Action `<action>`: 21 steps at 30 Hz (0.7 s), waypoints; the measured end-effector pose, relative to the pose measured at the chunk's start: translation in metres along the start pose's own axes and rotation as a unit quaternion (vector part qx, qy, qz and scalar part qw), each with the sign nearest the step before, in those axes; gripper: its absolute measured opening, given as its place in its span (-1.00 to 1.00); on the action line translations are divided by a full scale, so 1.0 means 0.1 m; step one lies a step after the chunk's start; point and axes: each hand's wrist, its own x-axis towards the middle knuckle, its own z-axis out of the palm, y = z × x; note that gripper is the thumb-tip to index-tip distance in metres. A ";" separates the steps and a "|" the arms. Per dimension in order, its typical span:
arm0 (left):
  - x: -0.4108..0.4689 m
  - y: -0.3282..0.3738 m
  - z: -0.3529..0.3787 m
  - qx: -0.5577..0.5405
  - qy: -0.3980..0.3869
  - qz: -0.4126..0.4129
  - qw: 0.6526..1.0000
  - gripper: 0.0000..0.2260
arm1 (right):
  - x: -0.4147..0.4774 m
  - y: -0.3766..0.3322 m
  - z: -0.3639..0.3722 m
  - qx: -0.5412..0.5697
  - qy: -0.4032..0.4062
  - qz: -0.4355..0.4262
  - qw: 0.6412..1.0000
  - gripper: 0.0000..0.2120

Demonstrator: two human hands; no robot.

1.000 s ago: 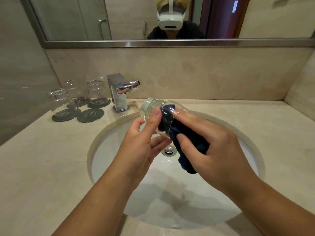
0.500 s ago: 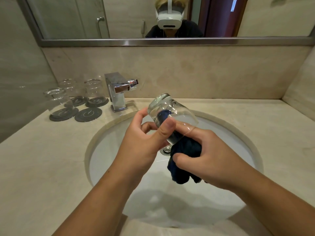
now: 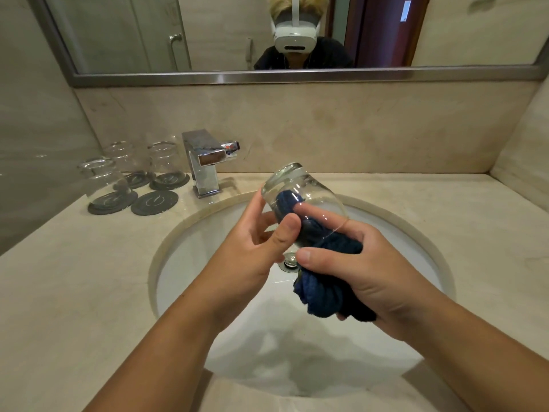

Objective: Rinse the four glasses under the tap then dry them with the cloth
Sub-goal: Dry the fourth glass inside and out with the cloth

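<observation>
- Head view, progress: one glass (image 3: 300,197) is held tilted over the sink (image 3: 190,230), base to the far left, mouth toward the near right
- The left hand (image 3: 252,248) grips it, fingers (image 3: 286,230) curled round its wall with the thumb on the near side
- The right hand (image 3: 365,263) clutches the bunched blue cloth (image 3: 323,289); some of its fingers push a wad of cloth in through the mouth
- Three more glasses (image 3: 104,179) stand on coasters (image 3: 169,181) at the far left of the bench (image 3: 74,278), left of the tap (image 3: 205,162), from which no water is seen running
- A fourth coaster (image 3: 154,202) lies bare, so this is probably the last glass, rinsed and now being dried; whether the other three are dry cannot be told
- Left to do, by my reckoning: finish the wipe and set this glass on the bare coaster
- Room: the bowl lies open under both hands; bench to the right and near left is free
- The tap's spout juts out between the hands and the coasters, so a path on its near side looks safest
- The bare coaster sits just beside the nearest standing glass, with the wall (image 3: 35,144) close at left
</observation>
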 end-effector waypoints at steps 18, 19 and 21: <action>-0.01 0.02 -0.03 -0.026 -0.019 0.006 0.999 0.02 | 0.03 0.03 -0.09 0.110 -0.058 0.026 0.992 -0.43; -0.01 0.02 -0.03 -0.030 -0.023 0.011 0.999 -0.01 | 0.04 0.03 -0.09 0.114 -0.057 0.022 0.992 -0.43; -0.03 0.03 -0.02 -0.029 -0.026 0.018 0.999 -0.17 | 0.05 0.04 -0.09 0.105 -0.042 0.020 0.993 -0.46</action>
